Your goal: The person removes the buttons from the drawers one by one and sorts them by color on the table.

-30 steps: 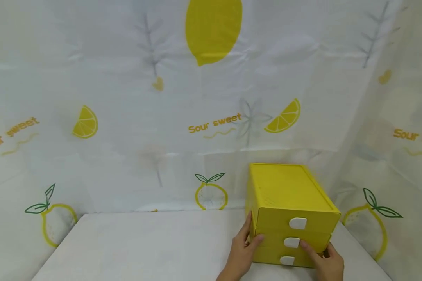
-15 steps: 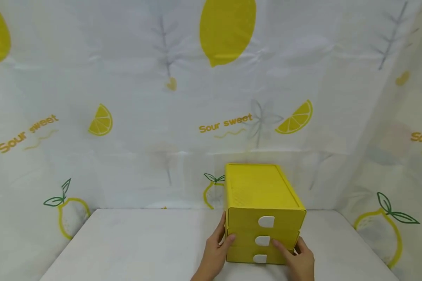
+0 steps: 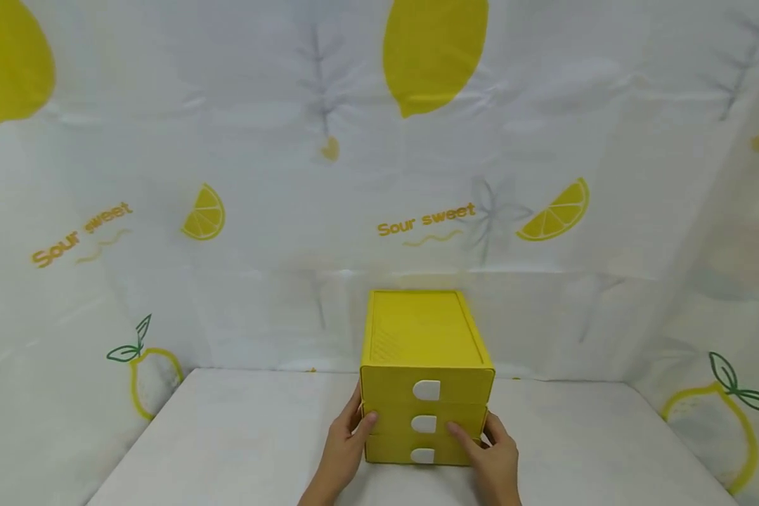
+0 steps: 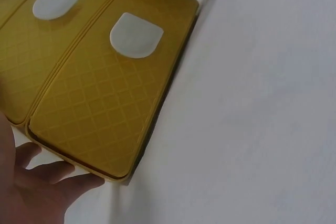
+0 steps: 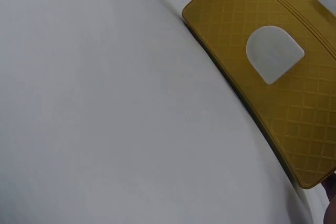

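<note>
A yellow three-drawer storage box stands upright on the white table, its drawer fronts facing me. Every drawer front has a white rounded tab handle, and the drawers are all closed. My left hand grips the left side, its thumb on the edge of the middle drawer front. On the opposite side my right hand holds the box, thumb pressed on the front beside the middle handle. The left wrist view shows the left fingers along the side wall near the bottom drawer. Most right fingers are hidden behind the box.
White tablecloth covers the table. Behind it hangs a white curtain printed with lemons and lettering, close to the back of the box. Similar sheeting rises at the left and right table edges.
Both hands have shifted the storage box leftward across the table, from near the right edge to the middle, keeping their hold. The head view has turned slightly right to left.
</note>
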Tool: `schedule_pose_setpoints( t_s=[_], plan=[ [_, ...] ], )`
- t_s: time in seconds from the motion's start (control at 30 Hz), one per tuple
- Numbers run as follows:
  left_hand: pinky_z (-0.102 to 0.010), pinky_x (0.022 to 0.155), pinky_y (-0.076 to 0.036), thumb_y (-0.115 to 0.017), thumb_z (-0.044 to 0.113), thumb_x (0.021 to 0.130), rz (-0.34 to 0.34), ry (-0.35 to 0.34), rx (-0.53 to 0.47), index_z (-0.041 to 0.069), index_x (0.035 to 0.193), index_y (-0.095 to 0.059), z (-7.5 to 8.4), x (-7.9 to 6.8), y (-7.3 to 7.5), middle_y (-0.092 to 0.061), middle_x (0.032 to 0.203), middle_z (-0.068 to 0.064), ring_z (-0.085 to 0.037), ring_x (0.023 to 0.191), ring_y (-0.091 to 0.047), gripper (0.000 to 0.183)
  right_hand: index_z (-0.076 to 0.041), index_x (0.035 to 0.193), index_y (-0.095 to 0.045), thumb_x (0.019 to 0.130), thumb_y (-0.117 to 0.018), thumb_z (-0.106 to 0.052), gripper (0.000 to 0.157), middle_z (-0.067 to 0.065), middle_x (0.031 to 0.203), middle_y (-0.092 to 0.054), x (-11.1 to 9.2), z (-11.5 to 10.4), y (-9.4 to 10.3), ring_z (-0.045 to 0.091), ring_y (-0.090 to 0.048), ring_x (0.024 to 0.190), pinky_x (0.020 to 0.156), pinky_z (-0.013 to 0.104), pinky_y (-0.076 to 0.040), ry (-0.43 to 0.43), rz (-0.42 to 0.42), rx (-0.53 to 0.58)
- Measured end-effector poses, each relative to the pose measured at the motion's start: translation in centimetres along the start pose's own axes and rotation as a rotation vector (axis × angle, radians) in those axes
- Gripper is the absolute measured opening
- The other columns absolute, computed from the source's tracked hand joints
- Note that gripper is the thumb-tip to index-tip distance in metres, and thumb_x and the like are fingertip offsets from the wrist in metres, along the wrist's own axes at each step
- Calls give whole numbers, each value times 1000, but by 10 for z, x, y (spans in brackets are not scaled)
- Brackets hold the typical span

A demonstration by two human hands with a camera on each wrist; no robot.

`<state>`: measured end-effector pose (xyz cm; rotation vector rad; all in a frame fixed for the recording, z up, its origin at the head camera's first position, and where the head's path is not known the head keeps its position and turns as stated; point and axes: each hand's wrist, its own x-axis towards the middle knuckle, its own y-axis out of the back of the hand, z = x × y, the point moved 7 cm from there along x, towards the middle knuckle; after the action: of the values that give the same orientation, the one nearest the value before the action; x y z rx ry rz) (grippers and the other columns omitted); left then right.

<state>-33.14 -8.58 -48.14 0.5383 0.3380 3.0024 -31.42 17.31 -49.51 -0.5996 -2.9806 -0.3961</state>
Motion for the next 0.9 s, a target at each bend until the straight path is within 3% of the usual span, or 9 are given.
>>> schedule_pose_setpoints(
  t_s=[0.17,0.43,0.6,0.7,0.8,0.9],
  plan=[
    [-42,100,-56,-53,24,106,32,-10,27,9,159,-29,-5,2,16,-36,161,-19,-47,137,-50,60,-9,139,-59,81,-82,-51,75,15,136,-63,-6,-4,-13,37,-58,129,102,54,-53,21,22,14],
    [-44,100,-56,-53,25,106,24,10,3,10,159,-30,-10,1,17,-35,162,-19,-48,138,-48,59,-9,142,-55,82,-80,-52,78,18,143,-59,-8,1,-13,39,-56,133,102,53,-53,10,7,-9],
    [-44,104,-53,-50,25,107,22,11,-8,10,159,-30,-8,2,21,-35,163,-17,-48,141,-45,58,-6,150,-45,86,-79,-47,83,22,149,-53,-6,-7,-12,40,-54,134,102,48,-54,30,-29,-6],
    [-46,109,-49,-44,23,109,37,-13,-15,11,159,-29,3,4,28,-34,164,-14,-45,144,-43,54,-8,152,-42,89,-77,-41,80,18,146,-54,-6,-21,-5,27,-58,128,99,26,-55,74,-4,-1],
    [-54,114,-41,-36,23,111,51,-70,-41,14,161,-26,25,11,35,-29,166,-11,-42,148,-38,51,-10,147,-47,89,-79,-27,68,9,133,-59,-7,-45,12,5,-59,112,89,6,-50,178,82,23],
    [-63,119,-29,-23,29,113,46,-135,-110,19,162,-23,48,21,41,-24,169,-9,-42,152,-31,50,-13,139,-54,87,-81,-17,59,1,118,-61,-11,-71,27,-7,-58,96,80,2,-49,269,157,28]
  ],
)
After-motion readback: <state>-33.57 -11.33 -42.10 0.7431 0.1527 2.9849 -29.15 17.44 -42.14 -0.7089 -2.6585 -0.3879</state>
